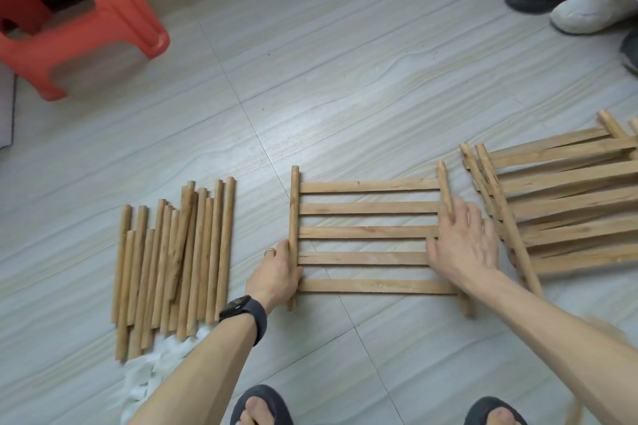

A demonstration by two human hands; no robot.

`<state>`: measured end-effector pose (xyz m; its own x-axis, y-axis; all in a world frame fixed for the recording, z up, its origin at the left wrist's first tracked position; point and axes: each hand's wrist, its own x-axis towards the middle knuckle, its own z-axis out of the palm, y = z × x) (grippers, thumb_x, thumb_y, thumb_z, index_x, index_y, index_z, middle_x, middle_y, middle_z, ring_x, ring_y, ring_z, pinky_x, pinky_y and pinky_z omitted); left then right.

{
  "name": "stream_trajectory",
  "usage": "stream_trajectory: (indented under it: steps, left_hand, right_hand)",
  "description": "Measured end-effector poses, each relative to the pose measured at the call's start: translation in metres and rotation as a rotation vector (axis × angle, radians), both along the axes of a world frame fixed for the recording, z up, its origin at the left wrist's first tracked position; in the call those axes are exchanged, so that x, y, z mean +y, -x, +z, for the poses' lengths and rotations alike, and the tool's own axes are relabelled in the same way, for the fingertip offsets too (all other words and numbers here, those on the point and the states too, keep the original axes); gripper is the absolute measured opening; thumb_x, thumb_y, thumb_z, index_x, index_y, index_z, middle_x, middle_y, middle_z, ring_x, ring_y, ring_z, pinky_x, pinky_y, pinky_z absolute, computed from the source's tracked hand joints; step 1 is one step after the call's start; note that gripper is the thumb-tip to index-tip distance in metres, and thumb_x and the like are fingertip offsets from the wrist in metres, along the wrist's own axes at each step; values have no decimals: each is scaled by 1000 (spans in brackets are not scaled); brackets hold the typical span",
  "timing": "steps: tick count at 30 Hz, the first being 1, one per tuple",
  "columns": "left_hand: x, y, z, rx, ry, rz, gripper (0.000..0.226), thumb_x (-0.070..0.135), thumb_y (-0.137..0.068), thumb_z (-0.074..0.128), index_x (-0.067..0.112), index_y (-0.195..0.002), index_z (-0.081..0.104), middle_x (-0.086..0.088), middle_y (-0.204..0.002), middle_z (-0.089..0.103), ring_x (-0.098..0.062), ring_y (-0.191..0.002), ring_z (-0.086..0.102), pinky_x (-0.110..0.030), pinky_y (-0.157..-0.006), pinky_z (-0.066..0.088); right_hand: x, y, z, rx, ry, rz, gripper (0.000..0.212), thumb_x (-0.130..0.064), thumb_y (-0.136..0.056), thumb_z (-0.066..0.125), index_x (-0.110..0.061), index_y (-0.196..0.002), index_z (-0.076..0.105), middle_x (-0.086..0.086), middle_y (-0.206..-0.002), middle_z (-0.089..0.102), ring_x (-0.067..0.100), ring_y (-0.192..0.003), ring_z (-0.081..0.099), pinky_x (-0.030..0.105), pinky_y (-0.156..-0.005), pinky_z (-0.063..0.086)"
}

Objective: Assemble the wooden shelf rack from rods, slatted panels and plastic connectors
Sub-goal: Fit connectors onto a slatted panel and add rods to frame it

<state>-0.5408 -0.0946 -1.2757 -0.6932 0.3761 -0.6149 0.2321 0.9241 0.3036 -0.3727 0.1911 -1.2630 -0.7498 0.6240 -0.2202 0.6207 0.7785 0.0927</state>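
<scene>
Spare panels lay stacked at the right; one slatted panel lay flat beside them, rods sorted to its left, likely for reach. The left hand gripped its left rail; the right hand pressed flat, fingers spread, on the right rail, apparently steadying it.

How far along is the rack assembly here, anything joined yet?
Early. Done: parts sorted, loose rods piled left, stack of panels right. In hand: one slatted panel lies flat on the floor; the left hand grips its left rail, the right hand rests flat on its right side. Left: no rod is joined to any panel, and no plastic connectors are in view.
</scene>
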Motion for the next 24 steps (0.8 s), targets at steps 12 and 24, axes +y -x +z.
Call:
stream_trajectory:
  steps: [12, 24]
  left_hand:
    - [-142, 34, 49, 114, 117, -296, 25, 57, -88, 49, 34, -90, 59, 12, -93, 63, -13, -82, 61, -33, -68, 53]
    - [-218, -1, 20, 245, 157, -401, 43, 66, -95, 44, 34, -122, 52, 8, -110, 65, -20, -94, 65, -32, -64, 42]
  right_hand:
    - [-195, 78, 15, -154, 543, 667, 52, -48, -96, 48, -23, -141, 40, 6, -138, 48, 30, -128, 44, 44, -102, 42]
    - [-343, 85, -12, -262, 609, 806, 42, -36, -100, 54, -18, -138, 46, 11, -135, 46, 33, -123, 44, 44, -95, 42]
